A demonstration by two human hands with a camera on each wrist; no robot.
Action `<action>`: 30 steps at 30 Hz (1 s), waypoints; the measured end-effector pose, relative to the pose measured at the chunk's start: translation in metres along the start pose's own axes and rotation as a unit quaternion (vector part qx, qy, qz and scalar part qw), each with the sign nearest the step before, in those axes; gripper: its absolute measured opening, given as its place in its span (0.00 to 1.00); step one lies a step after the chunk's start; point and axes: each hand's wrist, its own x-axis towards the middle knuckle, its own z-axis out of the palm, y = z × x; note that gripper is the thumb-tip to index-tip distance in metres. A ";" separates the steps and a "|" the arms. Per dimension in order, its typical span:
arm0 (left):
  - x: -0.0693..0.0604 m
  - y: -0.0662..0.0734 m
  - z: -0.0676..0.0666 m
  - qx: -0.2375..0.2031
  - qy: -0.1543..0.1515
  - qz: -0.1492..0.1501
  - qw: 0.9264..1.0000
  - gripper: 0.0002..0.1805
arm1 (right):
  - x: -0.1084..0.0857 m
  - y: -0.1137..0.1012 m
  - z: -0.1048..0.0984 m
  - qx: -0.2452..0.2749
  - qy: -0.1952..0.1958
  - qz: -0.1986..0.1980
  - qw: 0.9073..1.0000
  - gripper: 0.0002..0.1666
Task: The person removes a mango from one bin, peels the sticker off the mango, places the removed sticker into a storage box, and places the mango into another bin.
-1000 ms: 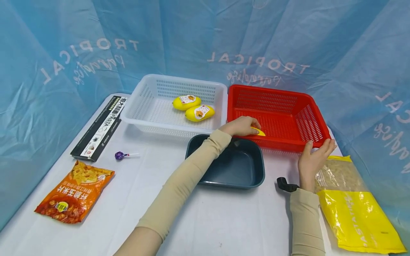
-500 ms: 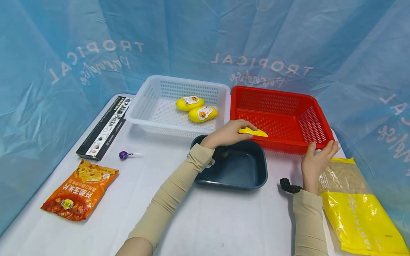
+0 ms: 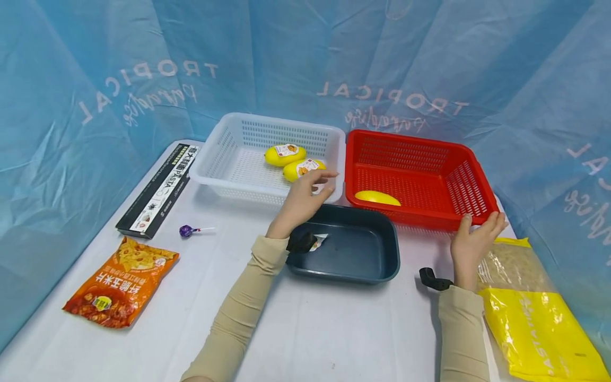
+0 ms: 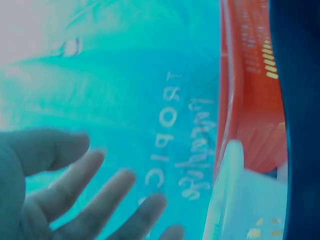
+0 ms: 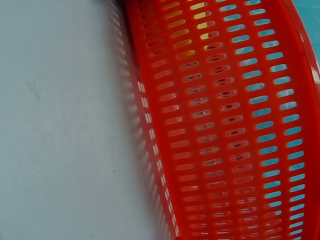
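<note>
My left hand (image 3: 305,197) is over the near right edge of the white basket (image 3: 210,183), fingers apart and relaxed, holding nothing. The left wrist view also shows this hand (image 4: 85,195) with spread fingers. Two yellow mangoes with stickers lie in the white basket; the nearer mango (image 3: 298,168) is close to my fingertips and partly hidden. Another yellow mango (image 3: 378,198) lies in the red basket (image 3: 425,216), against its near wall. My right hand (image 3: 472,244) touches the red basket's near right corner with thumb and fairly straight fingers. The right wrist view shows only that basket's perforated wall (image 5: 215,125).
A dark blue bin (image 3: 348,249) stands before the baskets. To the left lie a black pasta box (image 3: 159,191), a purple lollipop (image 3: 187,231) and an orange chip bag (image 3: 121,284). A yellow pasta bag (image 3: 539,323) lies at right. A blue curtain (image 3: 286,58) hangs behind.
My left hand has let go of the mango in the red basket and moved left to the white basket's edge. My right hand stays at the red basket's corner.
</note>
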 end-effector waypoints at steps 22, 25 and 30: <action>-0.013 -0.038 -0.048 -0.002 0.307 -0.077 0.949 0.19 | -0.019 -0.041 -0.006 -0.056 -0.036 -0.091 0.994 0.40; -0.014 -0.042 -0.052 0.006 0.334 -0.090 0.938 0.21 | -0.032 -0.052 -0.006 -0.054 -0.053 -0.122 0.990 0.38; -0.016 -0.045 -0.058 0.017 0.360 -0.130 0.923 0.28 | -0.052 -0.069 -0.005 -0.032 -0.106 -0.148 0.983 0.35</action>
